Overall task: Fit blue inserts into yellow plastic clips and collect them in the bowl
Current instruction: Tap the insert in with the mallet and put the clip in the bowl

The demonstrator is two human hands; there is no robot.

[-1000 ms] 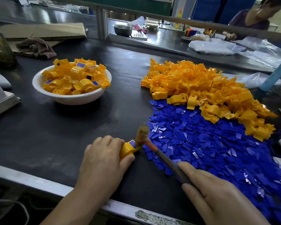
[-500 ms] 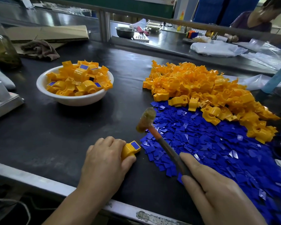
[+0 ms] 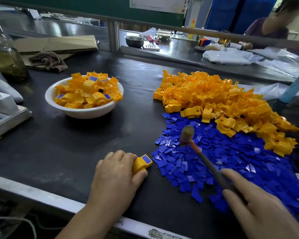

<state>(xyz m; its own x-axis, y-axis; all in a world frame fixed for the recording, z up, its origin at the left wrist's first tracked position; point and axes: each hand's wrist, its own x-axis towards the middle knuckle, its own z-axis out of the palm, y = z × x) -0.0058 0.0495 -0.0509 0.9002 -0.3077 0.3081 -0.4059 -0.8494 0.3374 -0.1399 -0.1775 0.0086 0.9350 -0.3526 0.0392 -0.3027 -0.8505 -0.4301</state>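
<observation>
Yellow clip (image 3: 140, 166), blue insert (image 3: 146, 159) looks seated | left hand (image 3: 116, 176) fingers (image 3: 121, 156) curl round it | right hand (image 3: 259, 209) grips mallet (image 3: 186, 136) | bowl (image 3: 86, 113) heaped | clip pile (image 3: 214, 97), insert pile (image 3: 231, 161) remain

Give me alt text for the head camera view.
A left hand holds a yellow clip with a blue insert on the dark table; the right hand holds a small hammer above a pile of blue inserts. A white bowl holds finished clips.
</observation>
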